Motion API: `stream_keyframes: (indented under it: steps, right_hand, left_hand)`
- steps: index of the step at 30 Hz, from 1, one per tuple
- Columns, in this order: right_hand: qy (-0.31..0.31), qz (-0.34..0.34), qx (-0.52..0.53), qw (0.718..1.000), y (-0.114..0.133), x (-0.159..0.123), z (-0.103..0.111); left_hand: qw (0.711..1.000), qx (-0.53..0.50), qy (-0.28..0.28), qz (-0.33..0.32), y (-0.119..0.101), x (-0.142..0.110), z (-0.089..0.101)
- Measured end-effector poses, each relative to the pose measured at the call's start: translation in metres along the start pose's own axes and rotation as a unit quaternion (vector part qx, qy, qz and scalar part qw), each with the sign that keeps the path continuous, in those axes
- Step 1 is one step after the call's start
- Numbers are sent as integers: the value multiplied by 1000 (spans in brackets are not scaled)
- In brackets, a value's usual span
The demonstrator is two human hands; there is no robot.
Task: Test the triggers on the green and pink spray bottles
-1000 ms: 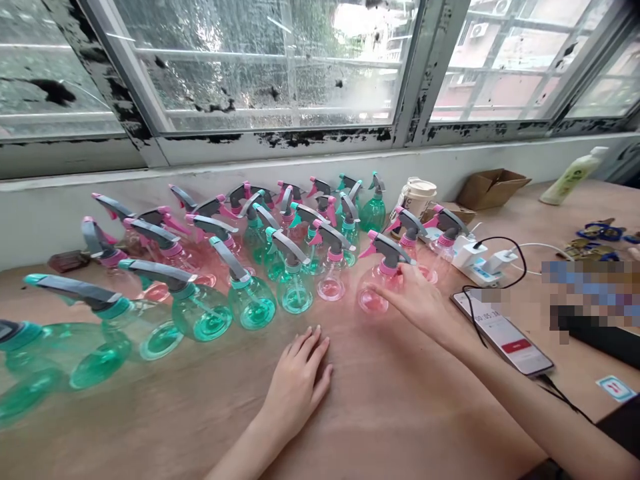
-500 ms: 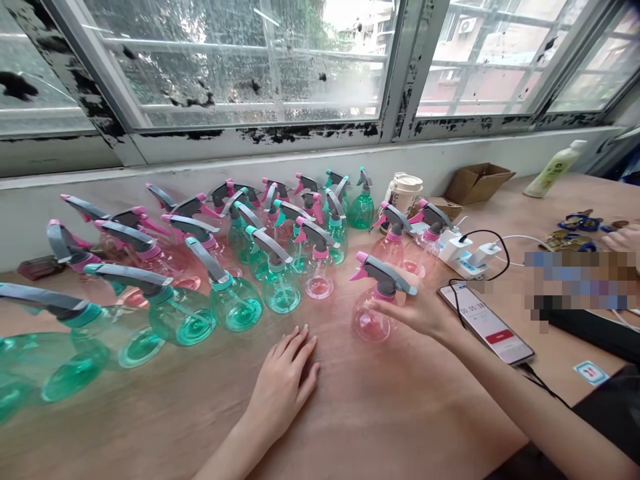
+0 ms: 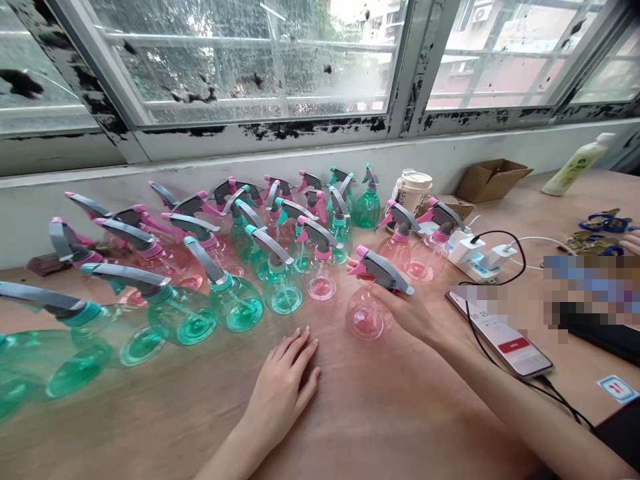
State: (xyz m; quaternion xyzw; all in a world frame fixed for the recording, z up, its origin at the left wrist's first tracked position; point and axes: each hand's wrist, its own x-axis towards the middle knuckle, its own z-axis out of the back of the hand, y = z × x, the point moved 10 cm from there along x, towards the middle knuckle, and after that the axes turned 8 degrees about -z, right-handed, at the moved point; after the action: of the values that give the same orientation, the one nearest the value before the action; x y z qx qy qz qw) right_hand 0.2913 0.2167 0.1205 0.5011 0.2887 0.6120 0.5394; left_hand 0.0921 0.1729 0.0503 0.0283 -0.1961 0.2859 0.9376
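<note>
My right hand (image 3: 403, 308) is wrapped around the neck of a clear pink spray bottle (image 3: 364, 317) with a grey and pink trigger head. The bottle stands near the front of the group, its lever pointing right; some fingers are hidden behind its neck. Palm down on the table (image 3: 165, 413), my left hand (image 3: 285, 373) lies flat with its fingers stretched and nothing in it. Nearest to that hand are a green spray bottle (image 3: 283, 293) and another pink spray bottle (image 3: 321, 280). Several more green and pink ones stand close together to the left and behind.
A paper cup (image 3: 413, 190) and an open cardboard box (image 3: 493, 180) stand by the wall. Right of my right hand are a power strip (image 3: 477, 263) with chargers, a phone (image 3: 503, 337) and cables. A pale bottle (image 3: 577, 167) and another person's hand (image 3: 634, 241) are farther right.
The held pink spray bottle has shifted slightly left, and my right hand now reaches farther around its neck. My left hand stays in place. The view has turned a little left.
</note>
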Motion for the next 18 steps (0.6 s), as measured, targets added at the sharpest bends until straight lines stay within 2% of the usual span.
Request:
stream_keyframes:
  steps: [5, 8, 13, 15, 18]
  right_hand:
    - [33, -2, -12, 999, 25, 1, -1]
    - [102, 6, -7, 995, 27, 3, -6]
    - [217, 19, 72, 973, 23, 1, -18]
    - [229, 8, 84, 970, 23, 1, -22]
    - [217, -5, 95, 972, 25, 4, -28]
  left_hand:
    - [1000, 4, -2, -3, 0, 0, 1]
    - [1000, 11, 0, -9, -2, 2, 2]
    - [1000, 21, -1, -17, -3, 3, 3]
    - [1000, 20, -5, -19, -3, 3, 4]
    - [1000, 16, -6, -19, -3, 3, 4]
